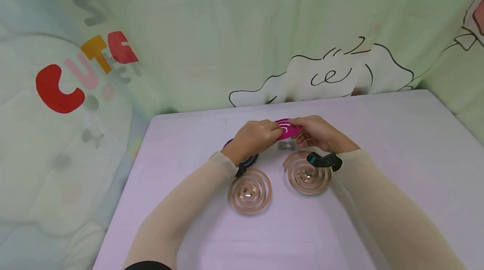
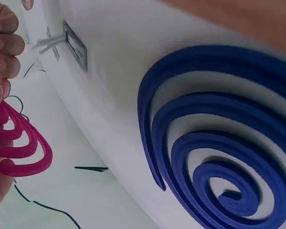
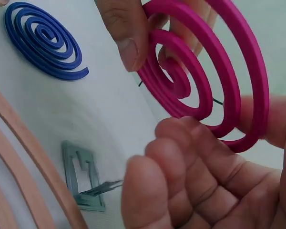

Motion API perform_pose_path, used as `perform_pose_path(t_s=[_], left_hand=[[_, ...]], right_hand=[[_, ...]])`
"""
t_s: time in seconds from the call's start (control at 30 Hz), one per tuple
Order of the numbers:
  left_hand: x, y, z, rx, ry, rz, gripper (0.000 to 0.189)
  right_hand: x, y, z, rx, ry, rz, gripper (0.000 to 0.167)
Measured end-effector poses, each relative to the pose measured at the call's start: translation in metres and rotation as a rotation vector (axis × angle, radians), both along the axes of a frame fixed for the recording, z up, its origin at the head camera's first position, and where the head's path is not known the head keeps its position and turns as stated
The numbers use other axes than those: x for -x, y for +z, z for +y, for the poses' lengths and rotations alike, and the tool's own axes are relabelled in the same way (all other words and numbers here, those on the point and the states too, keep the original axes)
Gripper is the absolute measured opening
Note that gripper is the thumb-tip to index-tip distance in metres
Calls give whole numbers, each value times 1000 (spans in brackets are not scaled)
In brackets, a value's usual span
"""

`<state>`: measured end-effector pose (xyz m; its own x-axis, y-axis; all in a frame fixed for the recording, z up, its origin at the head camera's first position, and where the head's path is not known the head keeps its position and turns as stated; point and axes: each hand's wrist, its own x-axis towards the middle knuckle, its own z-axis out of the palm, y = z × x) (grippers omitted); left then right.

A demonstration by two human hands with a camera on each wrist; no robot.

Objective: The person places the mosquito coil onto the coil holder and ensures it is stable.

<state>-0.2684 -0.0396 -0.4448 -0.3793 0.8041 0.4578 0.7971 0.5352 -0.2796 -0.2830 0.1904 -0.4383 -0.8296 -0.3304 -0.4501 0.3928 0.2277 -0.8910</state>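
Observation:
Both hands hold a pink mosquito coil (image 1: 288,131) above the back part of the table. My left hand (image 1: 255,137) pinches its left side. My right hand (image 1: 319,133) grips the right edge between thumb and fingers; the right wrist view shows those fingers curled along the lower rim. The coil is tilted, its nested rings slightly apart. Below it on the table lies a small metal coil stand (image 3: 69,171) with a raised prong. A blue mosquito coil (image 2: 205,57) lies flat under my left wrist, which partly hides it in the head view.
Two brown mosquito coils lie nearer me, one left (image 1: 249,210) and one right (image 1: 310,190), each with shiny metal at its centre. The right sleeve and wristband pass over the right one. A pale cloth covers the table (image 1: 189,144); a printed curtain (image 1: 211,43) hangs behind.

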Motion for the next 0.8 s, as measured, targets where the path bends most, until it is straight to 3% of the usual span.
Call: perform_pose_path(t_s=[0.17,0.27,0.4,0.5,0.63,0.8], left_hand=[[1,3,1,59,59,-167,16],[3,1,1,66,155,-362,34],[10,-2,2,-57,281,-692,57],[13,-1,3,-216,308,-898,65],[13,0,6,-328,289,-1027,64],[14,-1,10,-288,281,-1070,66]], right_hand=[[0,-3,3,18,-42,8,31],[2,-4,9,39,-41,21,34],[3,-5,16,70,-26,21,37],[3,-8,20,108,-34,7,32],[3,-11,20,141,-62,-9,33],[5,-17,19,154,-81,-12,50]])
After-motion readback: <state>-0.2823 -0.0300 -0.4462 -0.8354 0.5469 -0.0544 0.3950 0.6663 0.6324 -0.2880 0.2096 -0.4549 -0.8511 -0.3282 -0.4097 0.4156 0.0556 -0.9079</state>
